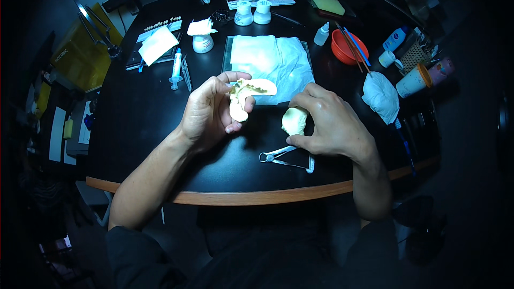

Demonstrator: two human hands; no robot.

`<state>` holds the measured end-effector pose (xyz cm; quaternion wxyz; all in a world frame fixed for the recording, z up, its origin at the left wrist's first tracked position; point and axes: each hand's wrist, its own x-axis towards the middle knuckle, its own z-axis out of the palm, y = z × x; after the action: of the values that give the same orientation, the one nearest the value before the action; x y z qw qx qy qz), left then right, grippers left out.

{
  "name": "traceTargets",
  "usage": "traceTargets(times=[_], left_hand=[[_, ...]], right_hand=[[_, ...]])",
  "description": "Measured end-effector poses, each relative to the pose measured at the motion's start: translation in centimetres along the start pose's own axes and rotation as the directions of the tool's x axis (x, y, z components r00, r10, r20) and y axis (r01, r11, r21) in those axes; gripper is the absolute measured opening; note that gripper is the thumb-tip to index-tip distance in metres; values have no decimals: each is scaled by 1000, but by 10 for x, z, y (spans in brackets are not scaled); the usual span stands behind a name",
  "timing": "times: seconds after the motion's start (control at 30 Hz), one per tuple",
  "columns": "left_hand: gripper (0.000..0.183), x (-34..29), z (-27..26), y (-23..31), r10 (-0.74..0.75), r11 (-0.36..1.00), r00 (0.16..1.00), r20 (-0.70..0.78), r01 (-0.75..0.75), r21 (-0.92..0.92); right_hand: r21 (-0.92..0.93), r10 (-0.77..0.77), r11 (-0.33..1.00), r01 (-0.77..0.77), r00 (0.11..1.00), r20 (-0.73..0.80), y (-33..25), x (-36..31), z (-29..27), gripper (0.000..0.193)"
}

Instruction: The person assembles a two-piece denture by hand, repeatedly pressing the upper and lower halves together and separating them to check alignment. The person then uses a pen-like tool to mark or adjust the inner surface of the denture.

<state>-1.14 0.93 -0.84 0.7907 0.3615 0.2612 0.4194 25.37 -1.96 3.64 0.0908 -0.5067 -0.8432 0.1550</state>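
Note:
My left hand [210, 104] is closed around a pale yellow dental cast [259, 86], arch-shaped, tilted above the black table. Thumb and fingers grip its left side, and part of it is hidden by them. In my right hand [334, 123] there is a second pale yellow cast [293, 121], rounded, held between the thumb and the fingers. Which side of it faces up I cannot tell. The two casts are apart. Just below the right hand, a small metal caliper [276, 155] lies on the table.
Behind my hands a white cloth [267, 59] covers a glass slab. To the right stand a red bowl [345, 48] with brushes across it, a crumpled white tissue [380, 96] and a dropper bottle [322, 35]. White jars [243, 13] and a syringe [176, 69] are farther left.

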Motion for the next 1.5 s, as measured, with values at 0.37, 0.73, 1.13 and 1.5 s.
traceTargets(times=[0.37,0.73,1.13,1.5], left_hand=[[36,-5,0,0,-102,991,963,251,119,-57],[38,-3,-2,-5,-77,997,952,297,77,12],[15,-7,9,3,167,816,981,98,-193,544],[14,-5,8,4,384,483,922,48,-245,840]], right_hand=[[322,-259,839,439,843,-472,-22,14,21,50],[241,-328,801,548,739,-589,-24,18,24,29],[132,-380,837,531,738,-558,-20,17,29,27],[201,-312,870,451,817,-485,-18,18,32,30]])
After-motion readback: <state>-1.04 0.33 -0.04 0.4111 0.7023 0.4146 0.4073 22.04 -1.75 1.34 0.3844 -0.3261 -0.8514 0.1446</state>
